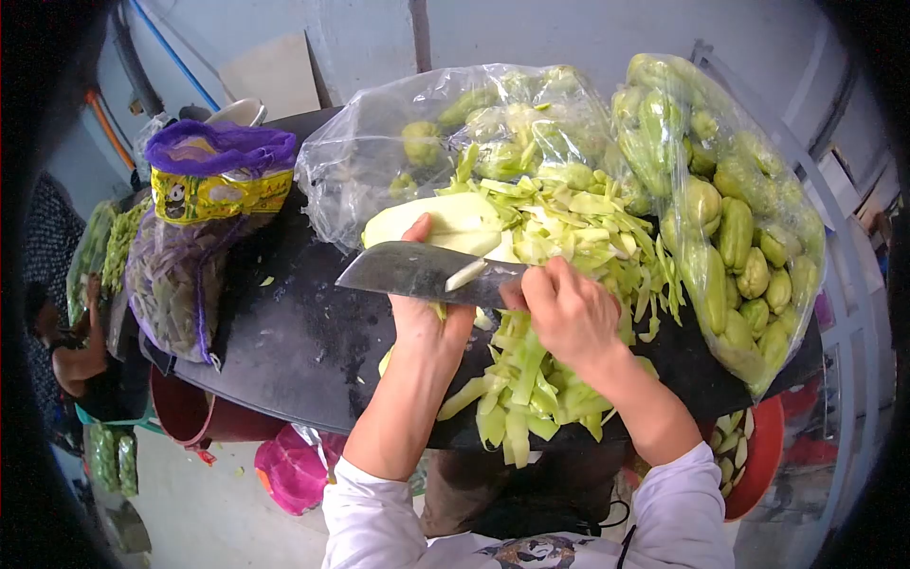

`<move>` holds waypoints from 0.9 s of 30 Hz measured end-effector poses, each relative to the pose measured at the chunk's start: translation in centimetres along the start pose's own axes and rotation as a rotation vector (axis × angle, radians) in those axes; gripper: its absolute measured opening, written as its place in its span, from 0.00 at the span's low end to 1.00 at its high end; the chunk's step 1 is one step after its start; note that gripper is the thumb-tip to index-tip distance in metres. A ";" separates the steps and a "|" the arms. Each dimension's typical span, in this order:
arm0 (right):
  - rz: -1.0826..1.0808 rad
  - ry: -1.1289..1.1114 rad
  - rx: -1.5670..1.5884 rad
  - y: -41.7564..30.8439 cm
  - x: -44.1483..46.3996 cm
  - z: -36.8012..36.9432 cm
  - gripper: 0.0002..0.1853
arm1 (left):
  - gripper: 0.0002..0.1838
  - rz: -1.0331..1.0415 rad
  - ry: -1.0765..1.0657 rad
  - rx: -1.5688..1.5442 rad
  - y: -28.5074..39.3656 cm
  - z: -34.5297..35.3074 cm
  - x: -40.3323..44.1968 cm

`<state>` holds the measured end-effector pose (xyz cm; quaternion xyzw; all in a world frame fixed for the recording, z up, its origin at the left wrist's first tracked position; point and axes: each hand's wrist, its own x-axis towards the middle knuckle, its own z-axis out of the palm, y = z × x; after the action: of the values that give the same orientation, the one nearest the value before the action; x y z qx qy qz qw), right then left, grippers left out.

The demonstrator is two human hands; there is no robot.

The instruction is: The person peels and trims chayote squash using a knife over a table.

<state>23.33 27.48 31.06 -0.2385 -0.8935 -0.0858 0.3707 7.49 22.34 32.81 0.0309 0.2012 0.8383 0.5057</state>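
My left hand (427,318) is closed around a large peeled pale green vegetable (431,220), its thumb showing above the blade and most of its fingers hidden. My right hand (572,313) grips the handle of a broad knife (403,268). The blade lies across the near side of the vegetable, with a pale sliver stuck to it. Beside and behind my hands is a heap of pale green strips (588,223). Another pile of wider strips (531,384) lies at the table's near edge, below my right hand.
On the dark table (303,332) stand two clear plastic bags, a back bag (355,142) and a right bag (749,247), of green pear-shaped produce. A purple mesh sack (194,256) sits left. Below are a dark red bucket (180,403) and an orange-red tub (766,455). Another person (81,351) is far left.
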 end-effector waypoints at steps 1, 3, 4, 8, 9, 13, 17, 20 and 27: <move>0.006 0.001 0.003 0.8 0.1 0.4 0.13 | 0.13 0.033 0.023 0.024 -0.1 -0.3 0.3; 0.146 -0.103 -0.048 3.5 0.4 1.2 0.13 | 0.14 0.180 0.072 -0.034 -0.8 0.0 1.5; 0.144 -0.107 -0.067 3.9 0.4 1.1 0.13 | 0.15 0.151 0.109 -0.033 -1.0 0.5 1.5; 0.121 -0.084 -0.048 2.3 0.3 0.4 0.14 | 0.14 0.176 0.167 -0.056 -0.4 0.6 2.0; 0.122 -0.074 -0.047 1.6 0.2 0.2 0.14 | 0.13 0.196 0.097 -0.035 -0.2 0.3 1.4; 0.196 -0.305 -0.041 3.9 0.4 0.2 0.09 | 0.16 0.130 0.139 -0.013 0.3 0.0 2.0; 0.422 -0.221 -0.094 7.7 0.0 -0.7 0.04 | 0.18 0.170 0.089 -0.045 0.6 0.4 2.0; 0.336 -0.188 -0.103 6.4 -0.2 -0.4 0.09 | 0.20 0.126 0.105 -0.049 0.3 0.2 2.2; 0.255 -0.035 0.007 5.4 -0.5 -0.4 0.10 | 0.21 0.099 0.098 -0.059 0.3 0.2 2.5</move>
<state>26.49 31.88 30.87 -0.3505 -0.8625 -0.0305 0.3636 6.09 24.43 32.69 -0.0152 0.1991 0.8684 0.4540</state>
